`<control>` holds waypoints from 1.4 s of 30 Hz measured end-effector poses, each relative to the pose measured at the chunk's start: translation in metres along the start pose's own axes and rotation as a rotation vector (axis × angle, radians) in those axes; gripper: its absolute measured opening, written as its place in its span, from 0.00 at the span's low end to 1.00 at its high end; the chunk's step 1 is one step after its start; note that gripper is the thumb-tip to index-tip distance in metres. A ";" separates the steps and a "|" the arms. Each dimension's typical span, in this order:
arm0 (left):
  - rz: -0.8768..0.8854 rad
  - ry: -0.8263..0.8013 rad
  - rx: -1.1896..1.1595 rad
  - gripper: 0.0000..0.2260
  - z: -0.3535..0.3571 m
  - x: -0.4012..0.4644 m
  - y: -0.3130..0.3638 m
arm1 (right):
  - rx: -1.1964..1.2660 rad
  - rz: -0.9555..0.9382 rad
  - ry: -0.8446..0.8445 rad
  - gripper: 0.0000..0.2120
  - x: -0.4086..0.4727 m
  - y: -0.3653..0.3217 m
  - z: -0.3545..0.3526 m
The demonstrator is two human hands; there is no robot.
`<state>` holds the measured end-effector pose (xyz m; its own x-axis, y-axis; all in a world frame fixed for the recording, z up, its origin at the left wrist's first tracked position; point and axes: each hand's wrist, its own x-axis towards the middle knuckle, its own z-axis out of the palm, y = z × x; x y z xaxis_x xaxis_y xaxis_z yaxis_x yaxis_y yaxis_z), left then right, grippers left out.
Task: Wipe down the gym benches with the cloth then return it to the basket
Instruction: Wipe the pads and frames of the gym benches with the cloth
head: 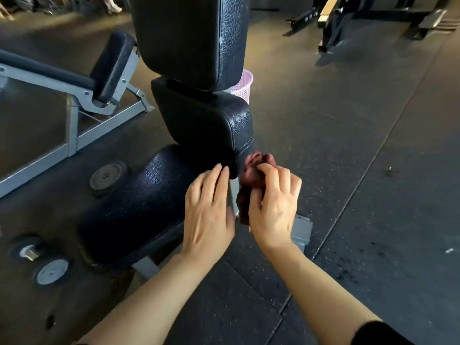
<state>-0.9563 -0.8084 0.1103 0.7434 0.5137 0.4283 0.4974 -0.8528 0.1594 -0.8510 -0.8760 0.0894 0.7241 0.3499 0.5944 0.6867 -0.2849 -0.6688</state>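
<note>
Head view, looking down at a black padded adjustable gym bench (159,207) on a dark rubber floor (348,145).

Right hand (272,207): fingers curled and grasping a bunched reddish-brown cloth (258,161). The cloth sits just beside the right edge of the bench, at the lower corner of the middle pad (206,125). Part of the cloth hangs down below the hand, next to the grey metal frame (302,230) of the bench.

Left hand (210,212): fingers straight and released, holding nothing. The fingertips (219,168) lie at the junction between the seat pad and the middle pad; whether they press on the padding cannot be told. The two hands are just beside each other, with the frame upright showing between them.

Bench layout: seat pad nearest the camera, middle pad above it, and a back pad (189,38) rising upright to the top of the view. All pads carry textured black vinyl with visible stitching.

Pink mesh basket (244,87): stands on the floor behind the bench, on its right side, partly hidden by the pads. It is well apart from the cloth.

Surroundings: a second bench (74,78) with a grey frame stands to the left. Round weight plates (107,175) and a dumbbell (42,262) lie on the floor near the left of the seat pad. Dark machine frames (373,18) stand at the upper right.
</note>
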 end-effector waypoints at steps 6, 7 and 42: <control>-0.158 -0.169 -0.048 0.38 -0.017 0.027 0.010 | -0.100 0.020 -0.239 0.19 0.055 -0.021 0.006; -0.154 -0.201 -0.042 0.38 -0.017 0.029 0.011 | -0.167 0.023 -0.358 0.19 0.058 -0.018 0.005; -0.224 -0.149 -0.271 0.32 -0.140 0.121 0.021 | 0.039 -0.142 -0.281 0.08 0.159 -0.112 -0.040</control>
<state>-0.9180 -0.7770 0.2898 0.6962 0.6816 0.2253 0.5338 -0.7014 0.4723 -0.8106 -0.8240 0.2764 0.5710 0.6179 0.5405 0.7729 -0.1825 -0.6078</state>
